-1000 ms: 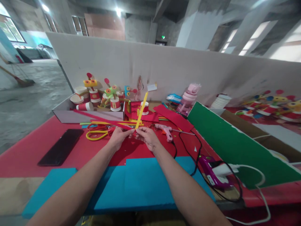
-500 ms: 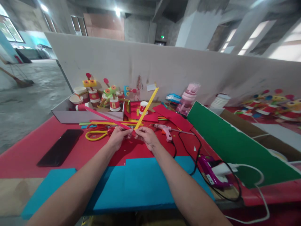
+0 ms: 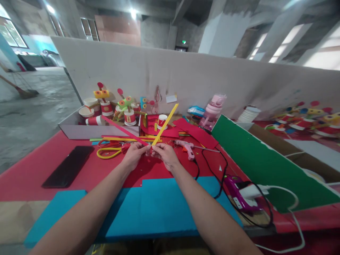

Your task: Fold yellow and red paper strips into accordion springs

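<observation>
My left hand (image 3: 133, 156) pinches the near end of a long red paper strip (image 3: 120, 128), which slants away to the far left. A yellow paper strip (image 3: 166, 124) rises to the far right from the fingers of my right hand (image 3: 166, 156), also closed in a pinch. The two strips meet in a V between my fingertips, where the fingers partly hide the joint. Just right of my right hand lies a pink glue gun (image 3: 187, 148) with a glue stick in its back. Left of my left hand are yellow-handled scissors (image 3: 108, 153).
A black phone (image 3: 67, 166) lies at left. Paper-cup figures (image 3: 129, 117) stand in a white box at the back. Blue foam sheets (image 3: 164, 205) cover the near edge. A purple power strip (image 3: 243, 194) with cables and a green board (image 3: 265, 159) are at right.
The yellow strip's far tip has dropped slightly. The red strip's far end has shifted a little right and up. Both hands stay at nearly the same spot, still pinching.
</observation>
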The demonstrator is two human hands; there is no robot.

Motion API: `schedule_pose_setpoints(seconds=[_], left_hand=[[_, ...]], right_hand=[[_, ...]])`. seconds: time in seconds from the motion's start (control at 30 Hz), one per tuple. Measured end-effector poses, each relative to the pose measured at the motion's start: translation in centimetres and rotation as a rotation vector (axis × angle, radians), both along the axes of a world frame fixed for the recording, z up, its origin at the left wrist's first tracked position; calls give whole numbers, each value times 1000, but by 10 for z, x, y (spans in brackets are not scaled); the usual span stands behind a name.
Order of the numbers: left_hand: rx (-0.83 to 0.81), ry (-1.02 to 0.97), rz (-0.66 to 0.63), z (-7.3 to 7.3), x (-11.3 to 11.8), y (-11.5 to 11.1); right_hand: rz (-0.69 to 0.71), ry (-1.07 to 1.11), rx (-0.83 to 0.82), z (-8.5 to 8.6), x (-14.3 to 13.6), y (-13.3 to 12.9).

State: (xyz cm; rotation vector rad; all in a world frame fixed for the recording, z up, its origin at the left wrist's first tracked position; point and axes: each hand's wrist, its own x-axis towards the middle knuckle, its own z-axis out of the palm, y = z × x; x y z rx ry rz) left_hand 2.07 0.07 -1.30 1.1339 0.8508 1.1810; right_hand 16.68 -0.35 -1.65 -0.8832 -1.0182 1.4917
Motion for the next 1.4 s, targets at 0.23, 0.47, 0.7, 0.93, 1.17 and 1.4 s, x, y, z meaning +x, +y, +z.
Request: schedule_pose_setpoints(seconds=[0.23,0.47,0.7,0.93,1.17,1.4], left_hand=[[-33,-20,40,0,-1,1],[59,25,-39,1,-1,-1],[109,156,63,4,0,-2],[190,184,152,8,5,-6],[191,160,168,5,1,-1],[158,201,154,2,4,-1]], right_hand=[[-5,27,-27,1,1,0],[-111,81,-19,-3,-2,3],[-84,24,-17,0,0,1],[-75,5,46,4,0,0],[57,106,50,6,2,1],[-27,211,-23,3,-1,-2]])
